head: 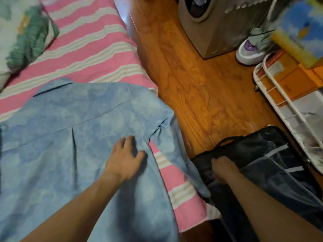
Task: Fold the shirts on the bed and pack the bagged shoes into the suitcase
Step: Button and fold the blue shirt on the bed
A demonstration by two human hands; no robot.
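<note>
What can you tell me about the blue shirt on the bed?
The blue shirt is light blue with a cloudy, washed pattern and looks like thin woven cloth. It lies spread out, back side up, on the pink striped bed, with its collar toward the pillow end and a pleat down the middle. One sleeve hangs over the bed's edge. The left hand rests on it near that shoulder.
</note>
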